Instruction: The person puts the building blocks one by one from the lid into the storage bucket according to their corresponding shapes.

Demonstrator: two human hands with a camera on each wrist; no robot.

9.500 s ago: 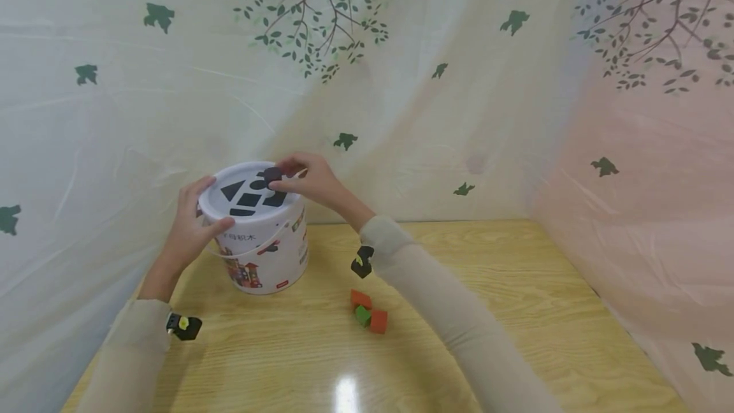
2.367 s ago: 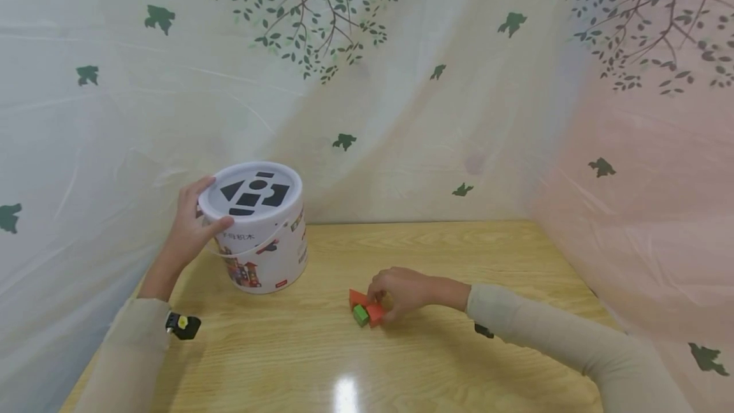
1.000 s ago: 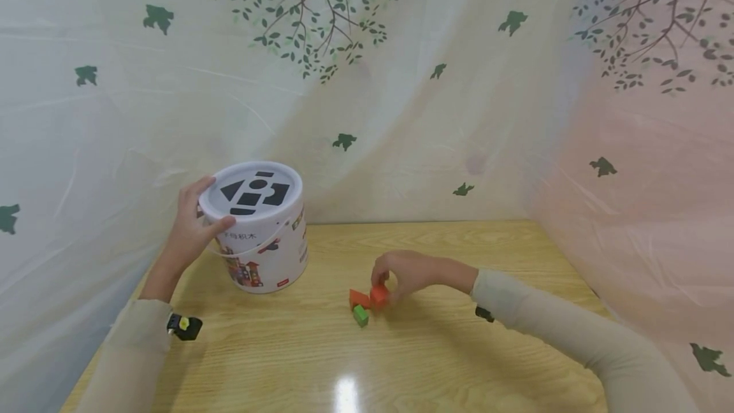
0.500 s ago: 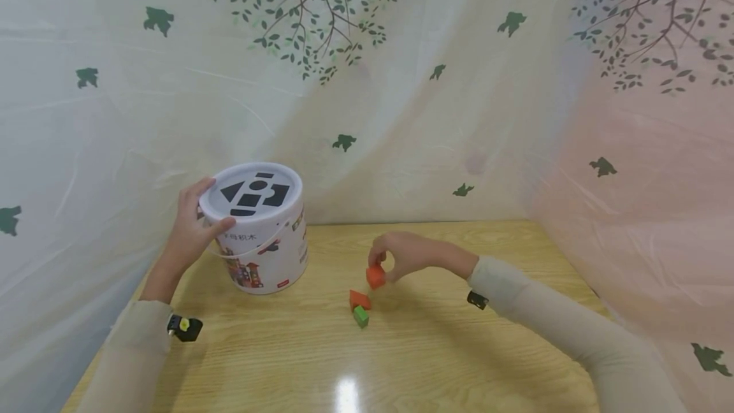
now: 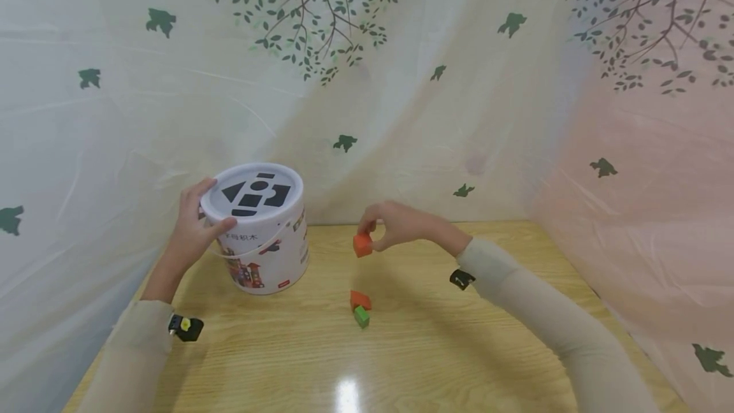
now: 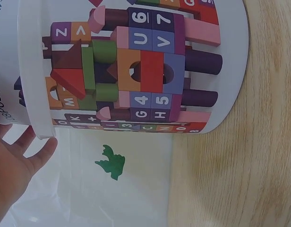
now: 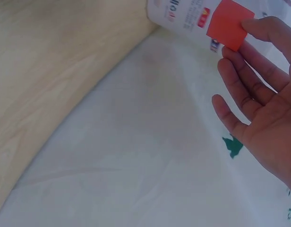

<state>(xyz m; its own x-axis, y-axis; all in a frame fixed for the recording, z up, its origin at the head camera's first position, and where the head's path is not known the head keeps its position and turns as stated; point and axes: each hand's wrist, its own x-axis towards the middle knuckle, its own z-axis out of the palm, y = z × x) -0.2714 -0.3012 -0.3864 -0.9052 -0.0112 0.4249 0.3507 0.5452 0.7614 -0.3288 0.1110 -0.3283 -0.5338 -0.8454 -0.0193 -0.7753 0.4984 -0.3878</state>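
Observation:
A white toy-block bucket (image 5: pixel 289 247) stands upright at the left, its lid (image 5: pixel 223 209) cut with several dark shaped holes. My left hand (image 5: pixel 192 225) grips the bucket's left side at the rim, thumb at the front edge and fingers farther back. Between thumb and fingertips, my right hand (image 5: pixel 401 223) pinches a red block (image 5: pixel 362 245), raised above the table to the right of the bucket. In the right wrist view, the red block (image 7: pixel 229 24) shows square faces. On the table below lie an orange-red block (image 5: pixel 360 300) and a small green block (image 5: pixel 361 317), close together.
The wooden table (image 5: pixel 287 355) ends at the back against a pale hanging cloth (image 5: pixel 401 145) printed with leaves and branches. A white carrying handle (image 5: pixel 252 252) hangs across the bucket's front.
My right hand was at the bucket lid, then reached down to the blocks. It has lifted the red block up and slightly left, away from the other two. My left hand stays on the bucket.

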